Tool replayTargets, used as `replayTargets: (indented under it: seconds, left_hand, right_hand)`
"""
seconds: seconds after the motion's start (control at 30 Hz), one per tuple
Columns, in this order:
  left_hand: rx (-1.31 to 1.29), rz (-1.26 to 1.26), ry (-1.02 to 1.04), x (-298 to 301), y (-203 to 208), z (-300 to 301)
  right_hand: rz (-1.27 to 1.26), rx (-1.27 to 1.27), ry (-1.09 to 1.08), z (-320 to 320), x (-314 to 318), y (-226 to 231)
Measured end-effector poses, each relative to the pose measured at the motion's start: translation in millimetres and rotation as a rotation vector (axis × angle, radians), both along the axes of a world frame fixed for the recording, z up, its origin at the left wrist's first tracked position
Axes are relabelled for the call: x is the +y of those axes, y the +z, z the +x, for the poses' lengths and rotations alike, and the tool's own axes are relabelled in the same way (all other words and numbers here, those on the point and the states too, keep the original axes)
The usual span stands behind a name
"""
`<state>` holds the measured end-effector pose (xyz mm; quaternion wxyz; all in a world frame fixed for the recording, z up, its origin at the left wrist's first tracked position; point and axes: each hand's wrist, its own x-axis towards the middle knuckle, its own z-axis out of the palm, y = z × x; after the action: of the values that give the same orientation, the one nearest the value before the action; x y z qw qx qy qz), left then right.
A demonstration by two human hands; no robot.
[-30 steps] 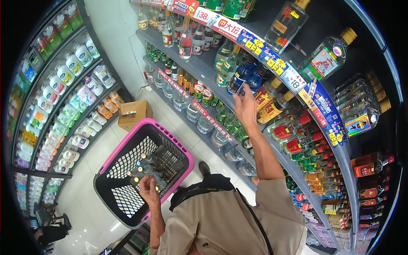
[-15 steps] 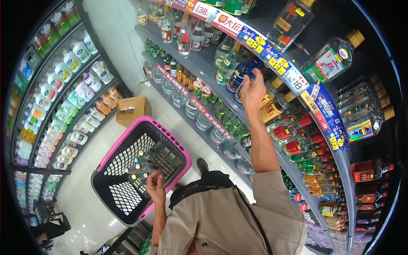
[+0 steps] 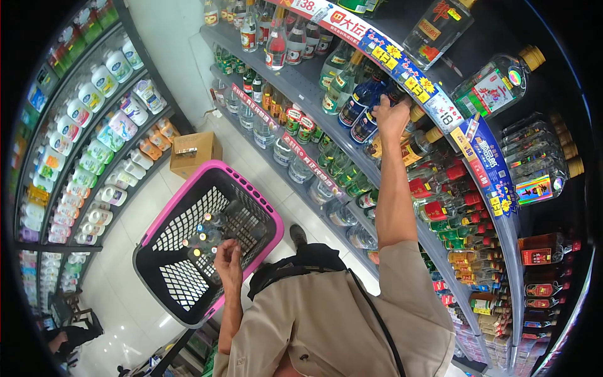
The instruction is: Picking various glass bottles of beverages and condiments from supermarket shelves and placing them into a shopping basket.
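My right hand reaches onto the shelf, its fingers closed around the blue-capped top of a blue bottle. Another blue bottle stands just beside it, and a clear green-tinted bottle is farther left. The palm hides part of the gripped bottle's neck. My left hand hovers at the near side of a black basket with a pink rim. Its fingers are curled, and I see nothing in them. Several clear bottles with coloured caps are inside the basket.
Shelves of bottles rise on the right, with a price-strip edge above my right hand. A cardboard box sits on the floor beyond the basket. Shelves of white bottles line the left. A person's dark clothing shows at lower left.
My right hand has shifted slightly up and right; its spread fingers have closed on the bottle's top. More of the blue bottles shows. The left hand stays curled by the basket.
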<state>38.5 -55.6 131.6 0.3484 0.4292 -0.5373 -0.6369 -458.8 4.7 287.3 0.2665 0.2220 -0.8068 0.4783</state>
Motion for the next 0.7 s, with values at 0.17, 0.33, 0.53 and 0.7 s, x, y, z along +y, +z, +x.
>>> replayTargets:
  seconds: [0.17,0.33,0.53,0.7]
  left_hand:
    - [0.012,-0.009,-0.016,2.0,-4.7,4.6]
    - [0.003,0.023,0.003,3.6,-7.1,3.2]
    - [-0.036,0.035,-0.001,-0.3,-4.2,-1.0]
    - [0.016,0.032,-0.022,-3.1,-7.0,-0.7]
  right_hand:
    - [-0.087,-0.080,-0.092,-10.2,-16.2,-6.5]
    - [-0.011,-0.020,-0.180,-1.5,-12.4,-0.4]
    - [0.126,0.053,-0.140,22.5,-8.8,12.7]
    - [0.063,0.035,-0.082,35.3,0.3,12.2]
